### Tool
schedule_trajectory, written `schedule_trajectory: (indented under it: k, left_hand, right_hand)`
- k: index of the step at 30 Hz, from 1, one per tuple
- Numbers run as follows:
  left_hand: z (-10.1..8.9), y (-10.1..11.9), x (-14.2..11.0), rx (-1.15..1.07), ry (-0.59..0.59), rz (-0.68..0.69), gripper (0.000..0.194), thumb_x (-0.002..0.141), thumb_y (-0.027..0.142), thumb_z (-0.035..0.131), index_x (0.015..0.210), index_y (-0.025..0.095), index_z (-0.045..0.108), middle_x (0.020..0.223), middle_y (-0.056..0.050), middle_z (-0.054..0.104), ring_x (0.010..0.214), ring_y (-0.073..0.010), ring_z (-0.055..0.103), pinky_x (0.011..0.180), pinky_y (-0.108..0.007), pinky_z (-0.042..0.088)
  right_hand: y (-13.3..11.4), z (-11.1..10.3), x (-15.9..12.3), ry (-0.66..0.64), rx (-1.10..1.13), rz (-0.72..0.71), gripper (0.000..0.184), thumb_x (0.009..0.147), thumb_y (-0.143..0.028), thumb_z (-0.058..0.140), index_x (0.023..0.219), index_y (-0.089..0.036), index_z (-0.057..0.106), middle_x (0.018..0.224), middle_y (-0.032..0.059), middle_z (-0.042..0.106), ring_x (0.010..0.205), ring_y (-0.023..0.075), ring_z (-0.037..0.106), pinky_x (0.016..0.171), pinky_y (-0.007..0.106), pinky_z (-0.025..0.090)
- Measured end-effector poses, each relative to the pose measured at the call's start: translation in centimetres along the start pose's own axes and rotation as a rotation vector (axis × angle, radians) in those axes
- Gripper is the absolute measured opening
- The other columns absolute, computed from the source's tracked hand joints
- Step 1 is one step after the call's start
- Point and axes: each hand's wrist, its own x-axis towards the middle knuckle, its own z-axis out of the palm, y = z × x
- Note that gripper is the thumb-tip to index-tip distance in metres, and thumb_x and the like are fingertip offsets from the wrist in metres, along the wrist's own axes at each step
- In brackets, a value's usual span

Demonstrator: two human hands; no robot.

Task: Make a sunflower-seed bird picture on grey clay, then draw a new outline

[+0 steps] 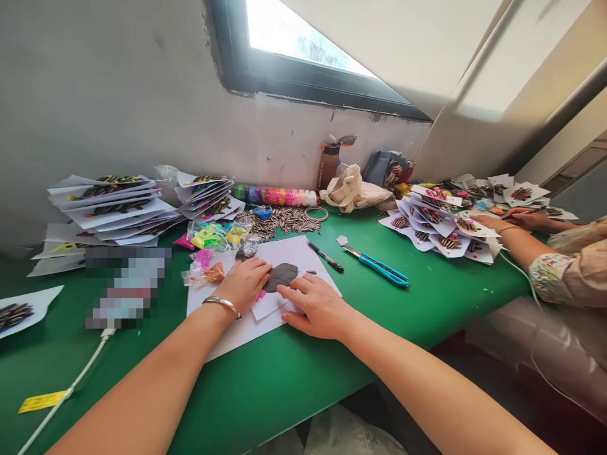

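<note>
A flattened dark grey piece of modelling clay (281, 278) lies on a small white card over a larger white sheet of paper (227, 338). My left hand (243, 285), with a silver bangle at the wrist, rests at the clay's left edge, fingers stretched out. From the right, my right hand (318, 304) touches the lower right edge with its fingers apart. Between the hands a bit of pink clay (260, 295) shows on the card. A single sunflower seed (311, 272) lies just right of the grey clay. What is under the left fingertips is hidden.
Behind the paper are sunflower seeds (289, 221), bagged coloured clay (208, 237) and a tape ring (317, 214). A pen (326, 257) and blue cutter (383, 270) lie right. Stacked cards (118, 205) stand left, near a cabled, blurred device (128, 287). A co-worker's hand (488, 224) works far right.
</note>
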Motion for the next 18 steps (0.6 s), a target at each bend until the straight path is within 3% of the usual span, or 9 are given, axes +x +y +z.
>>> schedule_trajectory:
  k: [18]
  left_hand:
    - [-0.71, 0.84, -0.06, 0.014, -0.036, -0.004, 0.021, 0.092, 0.016, 0.046, 0.101, 0.018, 0.065, 0.098, -0.008, 0.064, 0.096, -0.0225, 0.057, 0.081, -0.036, 0.045]
  right_hand:
    - [-0.26, -0.07, -0.36, -0.043, 0.058, 0.036, 0.031, 0.088, -0.035, 0.054, 0.114, -0.018, 0.061, 0.096, 0.0096, 0.060, 0.082, 0.0216, 0.048, 0.078, 0.038, 0.043]
